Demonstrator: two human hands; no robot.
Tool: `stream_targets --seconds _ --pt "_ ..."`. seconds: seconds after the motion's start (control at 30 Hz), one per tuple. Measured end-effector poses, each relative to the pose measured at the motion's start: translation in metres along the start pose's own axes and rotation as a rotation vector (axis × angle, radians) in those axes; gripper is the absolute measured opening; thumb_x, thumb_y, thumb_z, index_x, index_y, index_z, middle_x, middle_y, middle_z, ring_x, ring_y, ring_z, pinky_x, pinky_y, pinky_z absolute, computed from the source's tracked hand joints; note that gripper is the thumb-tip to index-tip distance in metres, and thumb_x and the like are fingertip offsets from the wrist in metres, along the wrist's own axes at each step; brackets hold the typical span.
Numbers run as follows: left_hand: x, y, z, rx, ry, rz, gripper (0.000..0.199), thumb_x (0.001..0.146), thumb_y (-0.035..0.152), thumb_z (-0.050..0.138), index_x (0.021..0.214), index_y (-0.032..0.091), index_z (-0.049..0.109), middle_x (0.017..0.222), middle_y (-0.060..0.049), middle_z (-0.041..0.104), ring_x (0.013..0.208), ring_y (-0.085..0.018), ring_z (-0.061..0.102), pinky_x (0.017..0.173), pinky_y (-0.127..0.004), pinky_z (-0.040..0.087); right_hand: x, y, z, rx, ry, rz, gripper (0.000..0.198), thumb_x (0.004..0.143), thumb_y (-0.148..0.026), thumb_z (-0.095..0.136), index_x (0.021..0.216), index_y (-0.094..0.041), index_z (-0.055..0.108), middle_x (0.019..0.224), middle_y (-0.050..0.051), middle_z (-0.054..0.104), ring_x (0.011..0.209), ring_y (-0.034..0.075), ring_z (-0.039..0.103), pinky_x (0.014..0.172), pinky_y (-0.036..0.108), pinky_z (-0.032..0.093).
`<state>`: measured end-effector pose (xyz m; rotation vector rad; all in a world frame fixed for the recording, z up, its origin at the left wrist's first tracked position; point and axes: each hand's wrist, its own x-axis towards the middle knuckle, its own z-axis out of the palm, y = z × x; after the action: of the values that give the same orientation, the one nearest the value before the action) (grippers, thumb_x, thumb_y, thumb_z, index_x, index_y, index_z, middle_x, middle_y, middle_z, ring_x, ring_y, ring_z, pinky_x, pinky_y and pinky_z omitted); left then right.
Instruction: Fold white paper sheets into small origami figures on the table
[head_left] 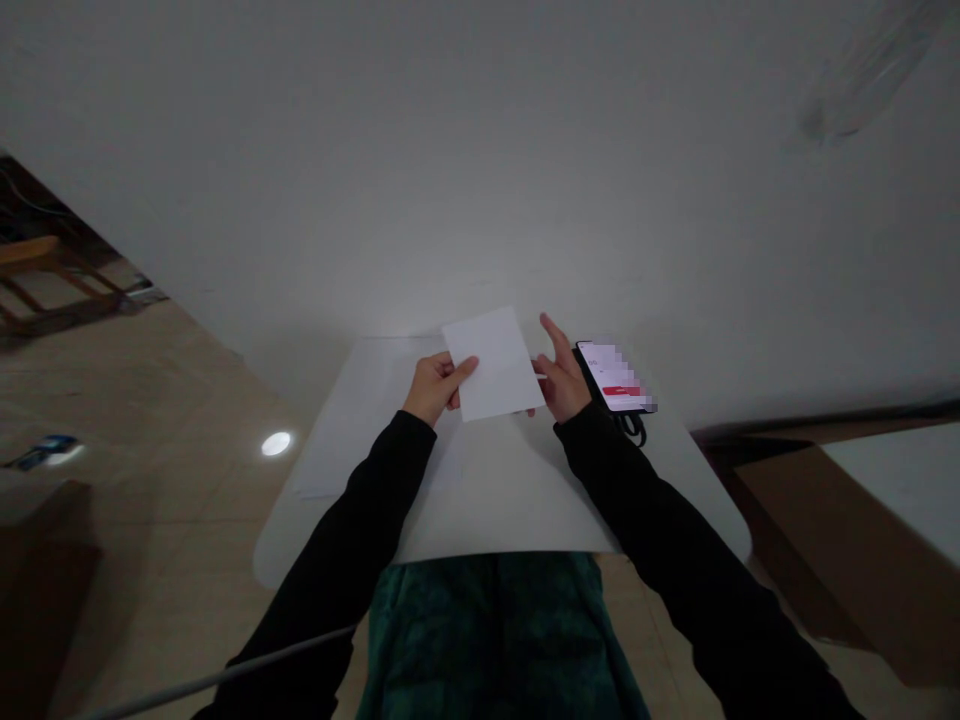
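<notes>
A white sheet of paper, small and nearly square, is held tilted above the table, and it looks folded. My left hand grips its left edge, thumb on top and fingers underneath. At the right edge, my right hand has its index finger stretched up and away. Its other fingers close around a thin white sliver at the paper's edge, partly hidden behind the sheet. Larger white sheets lie flat on the left of the table, below my left hand.
A phone with a lit screen rests right of my right hand, a black cable beside it. The white table meets a pale wall. A cardboard box stands at right, a wooden stool at far left.
</notes>
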<state>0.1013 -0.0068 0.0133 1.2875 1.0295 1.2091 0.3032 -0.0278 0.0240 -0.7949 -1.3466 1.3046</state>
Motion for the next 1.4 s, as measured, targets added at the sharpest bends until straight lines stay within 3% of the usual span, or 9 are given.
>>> stream_targets --seconds 0.1,0.23,0.5,0.63,0.77,0.87,1.0,1.27,1.4 --pt "0.001 -0.002 0.001 -0.06 -0.013 -0.047 0.039 0.065 0.048 0.076 0.08 0.013 0.066 0.043 0.005 0.048 0.03 -0.003 0.033 0.03 -0.017 0.022 0.003 -0.002 -0.003 -0.03 -0.015 -0.121 0.061 0.076 -0.04 0.065 0.132 -0.033 0.044 0.105 0.002 0.068 0.075 0.015 0.066 0.066 0.032 0.056" --pt "-0.001 -0.001 0.005 -0.115 -0.073 -0.114 0.035 0.062 0.041 0.078 0.079 0.012 0.068 0.057 -0.001 0.061 0.041 -0.007 0.049 0.038 -0.019 0.032 0.004 -0.002 -0.013 -0.115 -0.048 -0.165 0.026 0.067 -0.039 0.074 0.088 -0.024 0.072 0.1 0.003 0.07 0.095 0.019 0.064 0.091 0.04 0.05" --pt "-0.007 0.001 0.01 0.04 -0.337 -0.094 0.049 0.057 0.033 0.079 0.1 0.012 0.066 0.08 -0.009 0.07 0.058 -0.014 0.061 0.048 -0.022 0.044 0.005 -0.009 -0.022 -0.105 0.12 -0.118 0.021 0.068 -0.043 0.072 0.066 -0.023 0.072 0.078 0.0 0.071 0.068 0.015 0.063 0.074 0.038 0.056" --pt "-0.008 0.01 0.012 0.006 -0.196 0.108 0.085 0.057 0.032 0.08 0.134 0.024 0.043 0.105 -0.009 0.068 0.072 -0.016 0.066 0.061 -0.025 0.051 0.009 -0.007 -0.023 -0.181 0.182 -0.123 0.02 0.07 -0.041 0.071 0.066 -0.021 0.072 0.066 0.0 0.068 0.061 0.014 0.061 0.068 0.034 0.054" --pt "-0.01 0.019 0.013 -0.006 -0.129 0.181 0.042 0.079 0.046 0.062 0.111 0.02 0.063 0.106 -0.01 0.069 0.088 -0.019 0.066 0.075 -0.03 0.052 0.009 -0.002 -0.025 -0.267 0.13 -0.129 0.022 0.071 -0.041 0.071 0.062 -0.02 0.07 0.059 -0.001 0.065 0.057 0.012 0.058 0.06 0.028 0.049" --pt "-0.012 0.018 0.015 0.107 -0.117 0.21 0.032 0.076 0.045 0.066 0.086 0.015 0.072 0.091 -0.009 0.072 0.083 -0.02 0.066 0.078 -0.032 0.052 0.008 0.002 -0.024 -0.372 0.051 -0.135 0.026 0.072 -0.044 0.069 0.06 -0.02 0.069 0.059 -0.001 0.064 0.056 0.012 0.057 0.057 0.027 0.046" --pt "-0.015 0.014 0.022 0.161 -0.075 0.321 0.021 0.069 0.036 0.074 0.076 0.016 0.072 0.085 -0.006 0.072 0.076 -0.016 0.065 0.075 -0.031 0.052 0.007 -0.002 -0.021 -0.473 0.031 -0.22 0.025 0.071 -0.045 0.069 0.061 -0.021 0.068 0.065 0.0 0.067 0.061 0.014 0.059 0.064 0.03 0.05" --pt "-0.023 0.019 0.033 0.174 0.213 0.405 0.03 0.062 0.032 0.08 0.084 0.017 0.069 0.075 -0.003 0.07 0.067 -0.013 0.065 0.059 -0.023 0.05 -0.001 -0.015 -0.007 -0.35 0.128 -0.333 0.013 0.07 -0.038 0.072 0.07 -0.024 0.071 0.078 0.002 0.071 0.073 0.017 0.064 0.072 0.035 0.054" --pt "-0.026 0.022 0.037 0.138 0.236 0.38 0.038 0.063 0.032 0.08 0.096 0.017 0.069 0.073 -0.002 0.07 0.057 -0.011 0.062 0.049 -0.02 0.049 -0.003 -0.017 -0.003 -0.347 0.126 -0.334 0.01 0.071 -0.035 0.072 0.071 -0.025 0.07 0.079 0.002 0.07 0.075 0.017 0.064 0.072 0.036 0.054"
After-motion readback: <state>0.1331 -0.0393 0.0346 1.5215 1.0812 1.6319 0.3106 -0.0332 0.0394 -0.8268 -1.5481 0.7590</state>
